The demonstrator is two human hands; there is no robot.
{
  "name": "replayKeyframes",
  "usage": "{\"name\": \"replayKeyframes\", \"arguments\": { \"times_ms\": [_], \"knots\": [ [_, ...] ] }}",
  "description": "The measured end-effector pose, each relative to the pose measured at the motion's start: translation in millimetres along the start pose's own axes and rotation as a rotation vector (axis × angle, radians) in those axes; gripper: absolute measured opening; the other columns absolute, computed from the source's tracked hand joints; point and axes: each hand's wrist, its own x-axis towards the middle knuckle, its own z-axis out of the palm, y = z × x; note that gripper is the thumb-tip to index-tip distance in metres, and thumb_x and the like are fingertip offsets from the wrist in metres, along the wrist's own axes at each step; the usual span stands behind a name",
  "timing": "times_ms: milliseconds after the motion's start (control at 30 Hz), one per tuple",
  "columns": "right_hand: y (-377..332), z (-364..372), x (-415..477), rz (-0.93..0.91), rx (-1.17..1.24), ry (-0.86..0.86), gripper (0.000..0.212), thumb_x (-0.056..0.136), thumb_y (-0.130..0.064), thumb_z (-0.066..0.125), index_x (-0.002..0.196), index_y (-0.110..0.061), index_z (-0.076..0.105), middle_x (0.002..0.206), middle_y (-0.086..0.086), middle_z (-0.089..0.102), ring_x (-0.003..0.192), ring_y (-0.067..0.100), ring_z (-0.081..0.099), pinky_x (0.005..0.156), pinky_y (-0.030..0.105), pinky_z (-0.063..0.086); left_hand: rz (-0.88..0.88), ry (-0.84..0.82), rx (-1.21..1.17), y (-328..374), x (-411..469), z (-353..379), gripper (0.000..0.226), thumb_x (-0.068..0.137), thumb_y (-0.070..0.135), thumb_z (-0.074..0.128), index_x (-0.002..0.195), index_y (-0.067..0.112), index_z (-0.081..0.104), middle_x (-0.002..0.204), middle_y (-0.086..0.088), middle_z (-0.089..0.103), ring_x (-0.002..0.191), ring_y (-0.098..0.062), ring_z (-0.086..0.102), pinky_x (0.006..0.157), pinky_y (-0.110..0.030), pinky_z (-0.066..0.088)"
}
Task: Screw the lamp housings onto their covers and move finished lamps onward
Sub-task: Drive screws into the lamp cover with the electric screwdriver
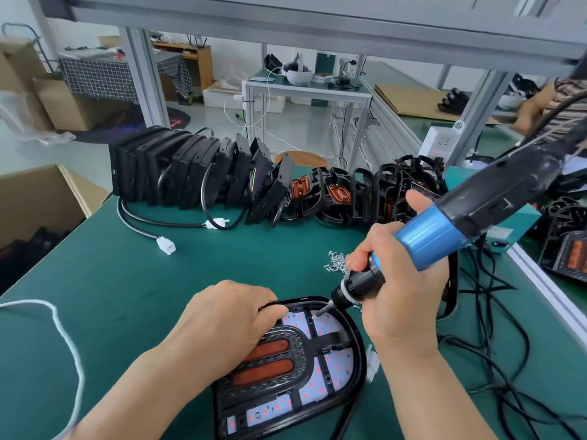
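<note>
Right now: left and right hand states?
Left hand: fingers curled on the lamp, holding it down.
Right hand: grips the electric screwdriver.

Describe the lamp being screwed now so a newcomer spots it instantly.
Start at the green bench mat; ignore the row of black lamps standing on edge along its far side. The target lamp lies flat at the near edge, under the tip of the blue electric screwdriver. Only it shows a white board dotted red.
</note>
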Motion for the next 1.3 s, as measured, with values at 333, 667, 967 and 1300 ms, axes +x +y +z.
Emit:
{"name": "replayKeyframes", "arguments": {
  "times_ms": [333,667,967,1300],
  "knots": [
    [-6.4,14.8,-11.9,-0.105,-0.144,-0.193,0.022,0.081,-0.022,0.067,0.085,-0.043,0.065,0.059,-0.001,0.057,0.051,0.018,0.056,0.054,0.034,0.050,-0.017,0.000,0.005,-0.4,1.7,1.2,0.040,0.097,0.056,0.042,0.086,0.022,0.061,0.072,0.006,0.061,0.074,-0.016,0.058,0.074,-0.033,0.052],
    [-7.7,23.7,-22.4,-0.052,-0.197,-0.407,0.029,0.080,-0.011,0.073,0.088,0.008,0.052,0.061,0.015,0.051,0.049,0.024,0.050,0.053,0.023,0.046,-0.026,-0.017,-0.014,0.0,3.1,0.1,0.037,0.097,0.054,0.045,0.077,0.026,0.061,0.066,0.003,0.058,0.065,-0.016,0.053,0.068,-0.032,0.049],
    [-5.7,31.3,-27.5,-0.050,-0.237,-0.509,0.024,0.080,-0.020,0.072,0.087,-0.004,0.055,0.071,-0.005,0.057,0.061,0.016,0.056,0.064,0.022,0.048,-0.060,-0.029,-0.027,2.0,1.2,-2.1,0.051,0.091,0.049,0.045,0.051,0.020,0.034,0.055,0.002,0.043,0.053,-0.014,0.037,0.055,-0.032,0.035],
    [-3.8,35.1,-32.3,-0.099,-0.270,-0.543,0.026,0.079,-0.017,0.074,0.093,-0.030,0.057,0.073,-0.026,0.063,0.065,0.000,0.063,0.066,0.011,0.050,-0.002,-0.011,0.007,-1.6,2.0,0.2,0.028,0.069,0.046,0.022,0.064,0.068,0.040,0.053,0.001,0.043,0.045,-0.011,0.035,0.043,-0.019,0.023]
  ]
}}
